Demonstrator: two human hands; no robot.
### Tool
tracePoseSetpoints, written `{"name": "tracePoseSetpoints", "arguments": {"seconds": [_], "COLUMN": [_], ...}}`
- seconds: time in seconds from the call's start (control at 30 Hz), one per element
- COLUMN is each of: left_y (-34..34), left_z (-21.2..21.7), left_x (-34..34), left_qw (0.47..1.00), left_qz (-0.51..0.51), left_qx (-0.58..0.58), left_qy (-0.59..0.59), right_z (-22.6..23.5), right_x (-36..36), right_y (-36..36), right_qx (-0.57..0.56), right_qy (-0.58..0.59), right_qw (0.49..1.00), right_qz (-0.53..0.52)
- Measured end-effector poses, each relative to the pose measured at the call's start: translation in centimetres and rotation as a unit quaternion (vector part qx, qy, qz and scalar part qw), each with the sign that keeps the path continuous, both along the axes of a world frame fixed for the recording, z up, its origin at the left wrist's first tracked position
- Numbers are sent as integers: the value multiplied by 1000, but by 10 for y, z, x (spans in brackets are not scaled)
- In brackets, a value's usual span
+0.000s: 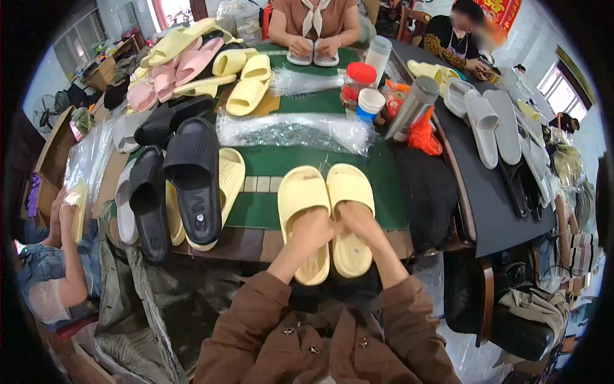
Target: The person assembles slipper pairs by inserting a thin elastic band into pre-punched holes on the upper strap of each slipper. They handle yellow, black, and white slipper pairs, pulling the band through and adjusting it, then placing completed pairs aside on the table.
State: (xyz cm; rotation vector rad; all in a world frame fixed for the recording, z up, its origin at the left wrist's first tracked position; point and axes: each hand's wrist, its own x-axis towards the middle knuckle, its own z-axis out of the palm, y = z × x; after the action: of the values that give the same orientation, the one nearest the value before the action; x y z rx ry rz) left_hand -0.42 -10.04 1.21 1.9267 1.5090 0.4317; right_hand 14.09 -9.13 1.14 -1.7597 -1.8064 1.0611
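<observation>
Yellow slippers (325,217) under both, seemingly curled, hands (336,230).

My single head-worn fisheye view looks steeply down and forward from above my chest, close over the pair of yellow slippers (326,217) on the green mat (268,192), with the far table edge curving beyond them.
</observation>
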Motion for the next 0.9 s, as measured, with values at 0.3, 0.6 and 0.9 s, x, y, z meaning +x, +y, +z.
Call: {"name": "tracePoseSetpoints", "arguments": {"seconds": [0.3,0.6,0.9], "left_y": [3,8,4], "left_z": [-12,7,-3], "left_x": [-2,-6,-7], "left_qw": [999,996,999], "left_qz": [-1,-51,-33], "left_qx": [34,-74,-17], "left_qy": [-3,-3,-35], "right_z": [1,-3,1], "right_x": [6,6,-3], "right_y": [3,3,0], "right_qx": [-75,-44,-43], "right_qy": [106,63,56], "right_qw": [991,997,996], "right_qz": [-20,-19,-51]}}
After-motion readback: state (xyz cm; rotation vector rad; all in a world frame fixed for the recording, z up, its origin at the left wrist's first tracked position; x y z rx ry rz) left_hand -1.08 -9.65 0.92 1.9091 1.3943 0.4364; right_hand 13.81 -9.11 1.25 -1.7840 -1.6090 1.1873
